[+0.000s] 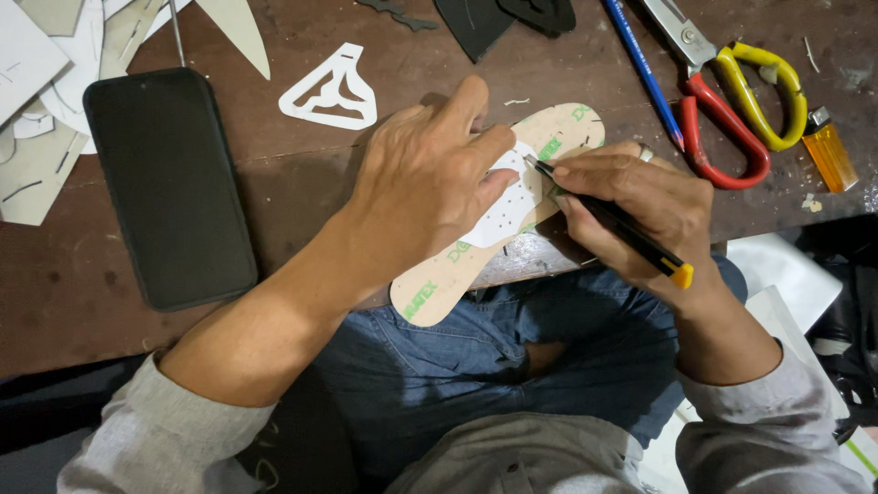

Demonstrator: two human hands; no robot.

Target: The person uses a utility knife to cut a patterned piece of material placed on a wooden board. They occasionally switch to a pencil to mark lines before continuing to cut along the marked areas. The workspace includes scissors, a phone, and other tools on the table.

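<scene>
Your left hand (425, 178) lies spread and flat, fingers pressing a white paper pattern (508, 206) down onto a tan, sole-shaped board (439, 288), gripping nothing. The board rests slantwise at the near edge of the dark wooden table (293, 174), its heel end hanging out over your jeans-clad lap. Your right hand (636, 206) is closed around a black craft knife with a yellow end (613, 220), its metal tip touching the edge of the white pattern just beside your left fingertips. A black phone (169, 187) lies face up on the table to the left, well apart from the work, with pale paper offcuts (37, 110) beyond it in the far left corner. A white cut-out stencil (331, 90) sits near, just past your left hand. To the right, a blue pencil (640, 64) lies beside scissors with red and yellow handles (741, 105), and an orange lighter (829, 151) rests just right of those handles. Dark cut pieces (503, 18) lie at the table's far edge.
</scene>
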